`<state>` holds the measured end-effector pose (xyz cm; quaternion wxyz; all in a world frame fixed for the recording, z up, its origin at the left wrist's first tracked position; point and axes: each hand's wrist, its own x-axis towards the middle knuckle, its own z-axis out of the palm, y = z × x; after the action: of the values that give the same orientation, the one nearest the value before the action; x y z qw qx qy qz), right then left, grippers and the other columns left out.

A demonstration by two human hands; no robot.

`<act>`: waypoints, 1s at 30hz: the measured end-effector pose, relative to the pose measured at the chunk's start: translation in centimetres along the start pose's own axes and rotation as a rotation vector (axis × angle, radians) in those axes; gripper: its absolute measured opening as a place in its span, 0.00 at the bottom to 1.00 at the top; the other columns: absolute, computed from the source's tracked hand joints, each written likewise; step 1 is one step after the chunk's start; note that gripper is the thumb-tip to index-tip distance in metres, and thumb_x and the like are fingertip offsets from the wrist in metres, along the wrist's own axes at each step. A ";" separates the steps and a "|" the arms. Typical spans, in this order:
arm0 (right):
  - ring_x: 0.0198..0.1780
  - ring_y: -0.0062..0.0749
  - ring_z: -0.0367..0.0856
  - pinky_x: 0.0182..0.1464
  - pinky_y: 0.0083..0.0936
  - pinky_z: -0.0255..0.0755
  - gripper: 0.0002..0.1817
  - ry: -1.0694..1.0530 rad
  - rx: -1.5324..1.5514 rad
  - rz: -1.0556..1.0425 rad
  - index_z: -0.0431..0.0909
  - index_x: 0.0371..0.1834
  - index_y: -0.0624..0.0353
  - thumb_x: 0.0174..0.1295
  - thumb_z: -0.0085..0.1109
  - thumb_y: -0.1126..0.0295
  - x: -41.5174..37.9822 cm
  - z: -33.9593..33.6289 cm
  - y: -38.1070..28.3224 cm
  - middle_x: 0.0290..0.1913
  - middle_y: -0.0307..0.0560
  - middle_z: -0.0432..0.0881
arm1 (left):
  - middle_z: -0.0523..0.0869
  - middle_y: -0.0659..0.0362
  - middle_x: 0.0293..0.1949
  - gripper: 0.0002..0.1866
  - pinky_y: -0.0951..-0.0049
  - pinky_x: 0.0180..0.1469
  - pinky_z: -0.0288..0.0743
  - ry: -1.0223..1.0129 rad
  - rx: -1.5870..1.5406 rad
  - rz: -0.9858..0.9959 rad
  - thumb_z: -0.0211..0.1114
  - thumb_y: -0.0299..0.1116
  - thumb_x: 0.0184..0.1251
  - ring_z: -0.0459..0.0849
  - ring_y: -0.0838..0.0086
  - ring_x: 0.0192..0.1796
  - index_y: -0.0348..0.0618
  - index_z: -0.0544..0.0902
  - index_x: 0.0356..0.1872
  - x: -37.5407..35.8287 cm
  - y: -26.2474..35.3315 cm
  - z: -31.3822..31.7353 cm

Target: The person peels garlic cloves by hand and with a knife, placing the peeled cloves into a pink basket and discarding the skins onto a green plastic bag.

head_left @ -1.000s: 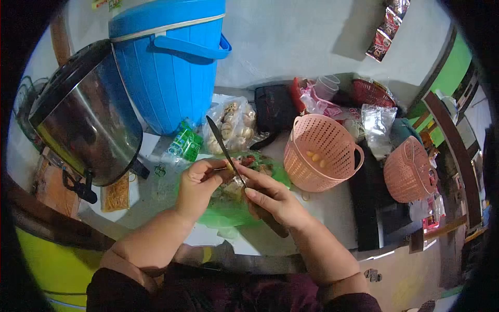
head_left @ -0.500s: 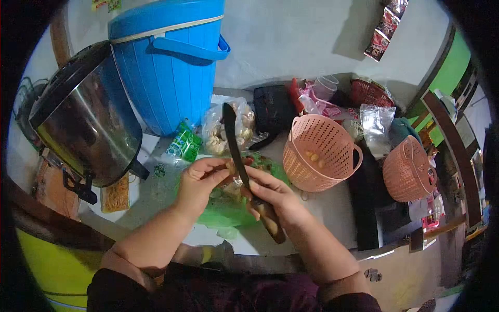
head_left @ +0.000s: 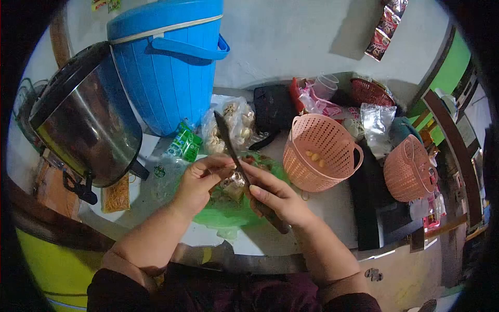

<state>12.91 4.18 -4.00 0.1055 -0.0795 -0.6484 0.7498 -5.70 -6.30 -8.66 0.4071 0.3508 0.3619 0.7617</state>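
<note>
Right hand (head_left: 275, 196) grips the knife (head_left: 243, 179), blade angled far-left; left hand (head_left: 201, 179) palm-in, fingers (head_left: 221, 160) bunched, hold unclear.

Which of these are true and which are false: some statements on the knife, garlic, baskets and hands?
1. The right hand holds the knife. True.
2. The blade points toward the person. False: it points away.
3. Pale cloves lie in the pink basket nearer the hands. True.
4. The garlic sits right of both baskets. False: the bag of garlic is left of them.
5. Green plastic lies below the hands. True.
</note>
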 end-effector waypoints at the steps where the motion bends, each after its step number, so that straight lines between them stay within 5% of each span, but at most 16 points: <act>1: 0.33 0.12 0.63 0.35 0.12 0.62 0.29 -0.007 -0.057 -0.008 0.56 0.75 0.51 0.72 0.50 0.68 -0.1 0.2 -0.3 0.46 0.32 0.74 | 0.85 0.58 0.46 0.12 0.72 0.57 0.77 -0.010 -0.012 0.002 0.61 0.16 0.63 0.83 0.73 0.50 0.39 0.83 0.45 -0.1 -0.1 -0.1; 4: 0.37 0.16 0.70 0.38 0.18 0.68 0.29 0.012 -0.282 -0.090 0.59 0.74 0.55 0.70 0.53 0.69 0.0 0.3 -0.4 0.51 0.35 0.77 | 0.85 0.57 0.47 0.12 0.72 0.54 0.77 0.035 -0.054 -0.032 0.61 0.16 0.63 0.83 0.72 0.50 0.40 0.82 0.46 -0.5 0.5 0.6; 8: 0.38 0.34 0.80 0.41 0.29 0.73 0.30 0.117 -0.771 -0.526 0.63 0.72 0.53 0.65 0.58 0.71 1.0 0.2 0.8 0.49 0.47 0.79 | 0.84 0.53 0.50 0.13 0.70 0.56 0.77 0.038 -0.095 -0.108 0.63 0.19 0.63 0.82 0.68 0.53 0.38 0.81 0.49 -0.4 -0.2 -0.6; 13: 0.39 0.50 0.80 0.41 0.34 0.74 0.29 0.156 -0.957 -0.335 0.67 0.69 0.45 0.63 0.59 0.70 0.1 1.0 -0.2 0.44 0.53 0.76 | 0.82 0.49 0.54 0.16 0.67 0.59 0.76 -0.018 -0.190 -0.097 0.62 0.21 0.63 0.82 0.64 0.56 0.33 0.79 0.52 -0.4 0.6 0.3; 30: 0.49 0.58 0.78 0.49 0.41 0.74 0.33 0.155 -0.924 -0.267 0.57 0.74 0.45 0.66 0.56 0.66 0.4 0.5 0.4 0.52 0.59 0.77 | 0.84 0.55 0.44 0.11 0.70 0.46 0.83 0.161 0.273 -0.050 0.59 0.18 0.64 0.85 0.71 0.45 0.34 0.80 0.47 -0.3 -0.4 -0.6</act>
<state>12.40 3.75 -4.27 0.2024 -0.0895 -0.9081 0.3554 -5.94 -6.55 -9.36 0.3440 0.3316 0.5023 0.7207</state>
